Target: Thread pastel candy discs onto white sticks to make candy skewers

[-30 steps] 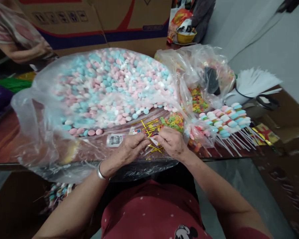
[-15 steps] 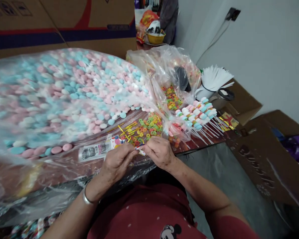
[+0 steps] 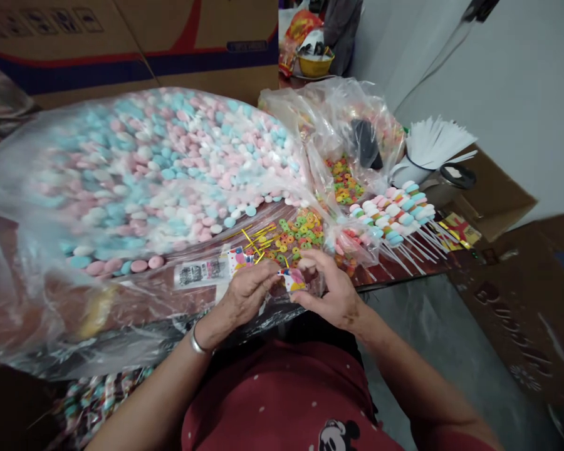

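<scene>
The small printed wrapper (image 3: 293,280) is between our two hands, over the near side of the table (image 3: 444,264). On the left, a large clear plastic bag (image 3: 169,163) holds pink, blue and white candies. Beside it lies a printed packet (image 3: 202,272). Our left hand (image 3: 251,285) has its fingertips pinched together on the wrapper's left end. Just beyond are yellow twist ties (image 3: 259,238) and ring-shaped candies (image 3: 303,235). Our right hand (image 3: 333,291) keeps a wide grip, thumb and forefinger spread around the wrapper. Farther right lie candy skewers (image 3: 399,213).
</scene>
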The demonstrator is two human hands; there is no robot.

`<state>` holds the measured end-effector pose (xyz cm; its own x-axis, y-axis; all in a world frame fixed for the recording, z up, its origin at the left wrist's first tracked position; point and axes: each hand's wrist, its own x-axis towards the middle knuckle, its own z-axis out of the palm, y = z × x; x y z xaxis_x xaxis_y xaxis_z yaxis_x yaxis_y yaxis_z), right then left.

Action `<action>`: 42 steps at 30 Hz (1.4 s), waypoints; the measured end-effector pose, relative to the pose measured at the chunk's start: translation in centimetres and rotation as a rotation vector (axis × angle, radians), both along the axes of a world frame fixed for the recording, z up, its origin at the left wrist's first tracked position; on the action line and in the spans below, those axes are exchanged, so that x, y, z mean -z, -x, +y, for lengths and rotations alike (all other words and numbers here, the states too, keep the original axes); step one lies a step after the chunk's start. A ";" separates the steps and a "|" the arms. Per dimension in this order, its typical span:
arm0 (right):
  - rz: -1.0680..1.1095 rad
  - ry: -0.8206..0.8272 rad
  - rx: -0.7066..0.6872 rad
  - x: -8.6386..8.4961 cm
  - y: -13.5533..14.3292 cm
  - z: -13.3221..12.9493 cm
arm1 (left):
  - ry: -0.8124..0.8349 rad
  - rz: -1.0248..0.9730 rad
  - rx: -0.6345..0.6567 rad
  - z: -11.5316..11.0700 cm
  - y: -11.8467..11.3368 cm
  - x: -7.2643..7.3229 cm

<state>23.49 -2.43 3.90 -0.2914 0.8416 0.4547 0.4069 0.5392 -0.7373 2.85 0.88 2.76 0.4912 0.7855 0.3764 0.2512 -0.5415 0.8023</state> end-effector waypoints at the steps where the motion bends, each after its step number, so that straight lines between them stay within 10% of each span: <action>1: -0.015 -0.073 -0.005 -0.1 0.0 0.0 | 0.018 -0.001 -0.010 0.0 0.0 0.0; 14: -0.040 -0.156 -0.080 -0.8 0.4 0.3 | -0.032 0.026 0.097 -0.3 0.4 -0.6; 20: -0.266 -0.325 0.610 -1.6 -7.6 0.0 | -0.057 0.058 0.031 -0.2 1.2 -0.8; 24: -0.764 -0.146 0.920 -0.8 -14.4 -0.5 | -0.059 0.071 0.014 0.1 1.9 -1.0; 28: -0.968 0.004 0.840 0.9 -16.6 -0.6 | -0.063 0.063 -0.010 0.3 2.1 -0.9; 34: -0.703 -0.414 0.882 0.0 -16.5 -0.2 | -0.060 0.062 -0.008 0.7 3.1 -0.6; 42: -0.369 -0.490 0.246 -4.1 -9.0 0.5 | 0.015 0.051 -0.051 0.9 4.9 -0.4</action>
